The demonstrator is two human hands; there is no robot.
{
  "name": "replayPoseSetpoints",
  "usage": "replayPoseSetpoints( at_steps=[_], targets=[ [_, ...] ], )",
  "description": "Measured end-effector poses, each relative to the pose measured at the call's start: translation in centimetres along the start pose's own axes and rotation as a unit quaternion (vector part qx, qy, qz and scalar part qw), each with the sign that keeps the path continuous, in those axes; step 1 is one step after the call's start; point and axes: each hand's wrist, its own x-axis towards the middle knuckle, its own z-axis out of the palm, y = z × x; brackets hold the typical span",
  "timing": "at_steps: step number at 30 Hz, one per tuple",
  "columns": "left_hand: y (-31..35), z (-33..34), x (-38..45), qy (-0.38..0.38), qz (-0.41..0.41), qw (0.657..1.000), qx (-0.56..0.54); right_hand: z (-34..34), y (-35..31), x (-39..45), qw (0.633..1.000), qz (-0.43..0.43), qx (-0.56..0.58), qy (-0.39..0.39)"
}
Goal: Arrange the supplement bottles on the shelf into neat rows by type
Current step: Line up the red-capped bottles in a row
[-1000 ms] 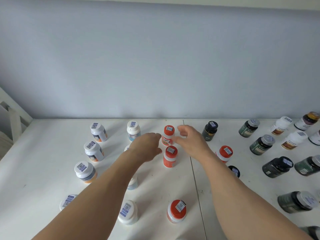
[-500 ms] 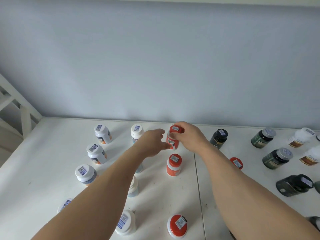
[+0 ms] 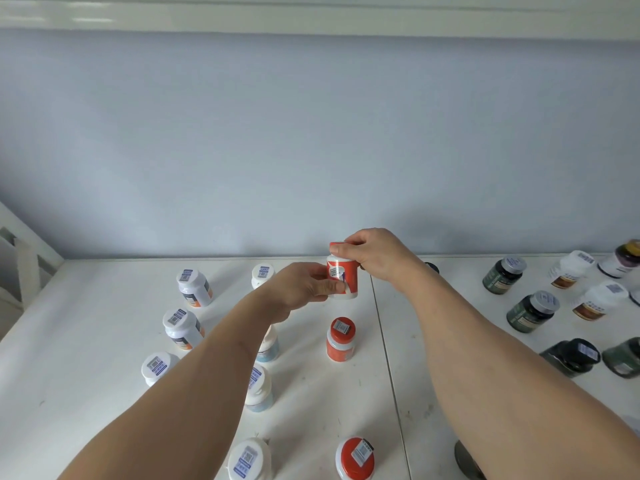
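A red-capped supplement bottle (image 3: 348, 277) with a red and white label stands at the back of the white shelf (image 3: 86, 375). My right hand (image 3: 375, 254) grips its cap from above. My left hand (image 3: 304, 289) pinches its lower body from the left. Two more red-capped bottles stand in line in front of it, one in the middle (image 3: 340, 341) and one at the near edge (image 3: 355, 459). White-capped bottles with orange labels (image 3: 193, 287) form a column at the left. White-capped bottles with pale blue labels (image 3: 258, 389) stand partly hidden under my left forearm.
Dark green bottles with grey caps (image 3: 504, 275) and white bottles with brown labels (image 3: 571, 270) are scattered at the right. A seam (image 3: 384, 341) divides the shelf just right of the red column. The blue wall (image 3: 311, 150) closes the back. A white frame (image 3: 24, 265) stands at the far left.
Both hands have closed on the rear red-capped bottle, the right over its cap and the left on its body. The view has tilted upward.
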Motion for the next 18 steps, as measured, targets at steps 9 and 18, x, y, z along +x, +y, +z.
replayPoseSetpoints(
  at_steps=[9, 18],
  targets=[
    [-0.4, -0.3, 0.9, 0.026, 0.004, 0.997, 0.072, 0.4, 0.7, 0.6, 1.0, -0.002, 0.024, -0.006],
    [-1.8, 0.2, 1.7, 0.103, 0.048, 0.789, 0.604, 3.4, 4.2, 1.5, 0.999, 0.001, -0.005, -0.039]
  ],
)
